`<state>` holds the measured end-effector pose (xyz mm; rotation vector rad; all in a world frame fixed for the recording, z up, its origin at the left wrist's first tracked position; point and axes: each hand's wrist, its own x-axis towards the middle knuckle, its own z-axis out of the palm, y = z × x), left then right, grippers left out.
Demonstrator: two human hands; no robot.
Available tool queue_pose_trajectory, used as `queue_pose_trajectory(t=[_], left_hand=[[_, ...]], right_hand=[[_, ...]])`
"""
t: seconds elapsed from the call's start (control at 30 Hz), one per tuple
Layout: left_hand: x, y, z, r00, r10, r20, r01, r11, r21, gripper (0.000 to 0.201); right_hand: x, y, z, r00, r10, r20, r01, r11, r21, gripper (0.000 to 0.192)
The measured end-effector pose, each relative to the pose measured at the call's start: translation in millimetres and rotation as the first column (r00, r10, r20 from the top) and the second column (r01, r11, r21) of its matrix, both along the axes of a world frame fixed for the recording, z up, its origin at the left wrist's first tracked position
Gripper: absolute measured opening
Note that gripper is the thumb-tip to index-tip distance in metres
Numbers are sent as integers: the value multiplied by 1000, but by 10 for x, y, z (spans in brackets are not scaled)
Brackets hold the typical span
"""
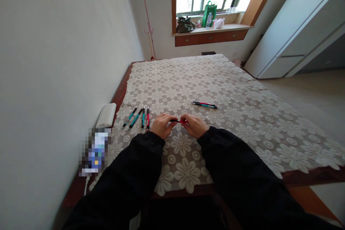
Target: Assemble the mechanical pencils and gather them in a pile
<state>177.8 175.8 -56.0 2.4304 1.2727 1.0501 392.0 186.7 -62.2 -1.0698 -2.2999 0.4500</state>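
I see my left hand [161, 125] and right hand [194, 125] pinching opposite ends of a red pen [179, 121], its long axis running crosswise between the fingers, just above the lace-covered desk [242, 115], four pens [138, 116] left of them.
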Motion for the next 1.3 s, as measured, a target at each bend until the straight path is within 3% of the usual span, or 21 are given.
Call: queue_pose_trajectory(t=[0.1, 0.37, 0.5, 0.57, 0.77, 0.87, 1.07, 1.17, 1.3], left_hand=[[-2, 5, -3, 1000, -11, -7, 11, 1000, -6, 12], [11, -12, 36, 1000, -22, 8, 22, 1000, 9, 11], [3, -10, 19, 999, -32, 12, 32, 999, 13, 12], [-1, -6, 11, 999, -36, 4, 36, 999, 17, 14], [-2, -4, 19, 999, -35, -15, 35, 999, 11, 17], [-1, -15, 32, 1000, -2, -30, 2, 1000, -7, 19], [-7, -5, 29, 967, 222, -126, -230, 972, -49, 34], [-12, 7, 15, 964, 206, -171, -218, 974, -55, 33], [-13, -10, 18, 987, 148, -65, -149, 988, -25, 16]], right_hand=[[3, -1, 20, 1000, 18, 17, -19, 1000, 19, 8], [0, -21, 40, 994, -44, 95, 49, 998, -50, 20], [0, -26, 48, 991, -49, 125, 53, 998, -29, 13], [-5, -33, 65, 987, -65, 147, 69, 997, -22, 20], [-3, -28, 69, 990, -77, 115, 79, 997, -9, 17], [2, -25, 73, 992, -70, 107, 69, 997, 17, 9], [11, -35, 92, 994, -85, 62, 81, 995, 54, 12], [19, -29, 88, 996, -62, 61, 57, 995, 79, 15], [22, -18, 90, 991, -88, 103, 80, 993, 82, 21]])
